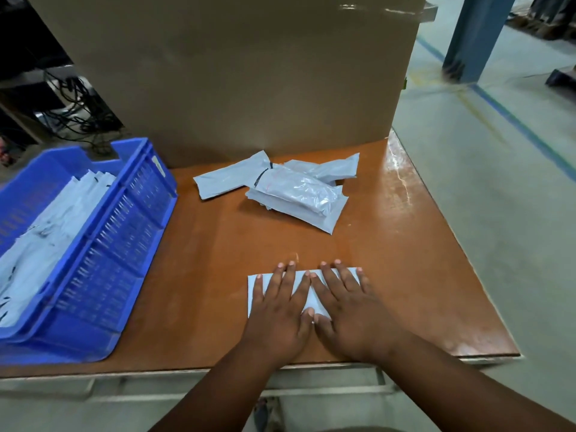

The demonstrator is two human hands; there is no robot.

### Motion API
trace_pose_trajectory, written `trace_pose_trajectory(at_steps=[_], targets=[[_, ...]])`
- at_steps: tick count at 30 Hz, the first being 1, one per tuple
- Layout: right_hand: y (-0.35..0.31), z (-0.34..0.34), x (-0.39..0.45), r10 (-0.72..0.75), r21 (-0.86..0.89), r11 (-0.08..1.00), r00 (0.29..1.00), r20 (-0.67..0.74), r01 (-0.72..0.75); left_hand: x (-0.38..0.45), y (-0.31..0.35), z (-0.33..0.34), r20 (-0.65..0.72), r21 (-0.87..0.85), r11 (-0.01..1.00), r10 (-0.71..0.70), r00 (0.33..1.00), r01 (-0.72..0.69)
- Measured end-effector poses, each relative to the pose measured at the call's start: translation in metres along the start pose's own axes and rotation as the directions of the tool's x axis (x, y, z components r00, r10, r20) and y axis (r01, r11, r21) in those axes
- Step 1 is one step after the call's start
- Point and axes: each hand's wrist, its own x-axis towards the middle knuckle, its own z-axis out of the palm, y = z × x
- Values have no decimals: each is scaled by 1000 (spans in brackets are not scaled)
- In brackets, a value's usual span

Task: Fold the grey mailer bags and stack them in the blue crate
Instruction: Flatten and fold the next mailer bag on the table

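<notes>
A folded grey mailer bag (313,299) lies flat near the front edge of the brown table. My left hand (280,310) and my right hand (349,310) press down on it side by side, fingers straight and spread. Further back lies a loose pile of grey mailer bags (296,191), one of them (227,179) sticking out to the left. The blue crate (103,244) stands at the table's left, holding a stack of folded grey bags (43,244).
A large cardboard box (243,73) stands along the back of the table (202,275). The table's right edge drops to a grey floor with blue lines. Cables lie on the floor at the far left.
</notes>
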Motion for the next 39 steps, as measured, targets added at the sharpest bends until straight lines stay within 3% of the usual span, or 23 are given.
trace_pose_trajectory(at_steps=[10, 17, 23, 35, 39], targets=[[12, -28, 13, -28, -24, 999, 999, 37, 29, 11, 7, -17, 67, 0, 999, -48, 997, 48], [19, -39, -29, -55, -53, 997, 995, -87, 51, -11, 46, -32, -6, 79, 988, 132, 991, -131], [27, -18, -10, -66, -30, 997, 996, 55, 67, 7, 36, -17, 66, 69, 991, 112, 992, -116], [25, -18, -7, -50, -23, 998, 991, 122, 53, 7, 27, -16, 79, 1, 988, 152, 985, -153], [22, -34, -6, -28, -31, 999, 992, 124, 32, -4, 13, -36, 91, -38, 994, 101, 991, -98]])
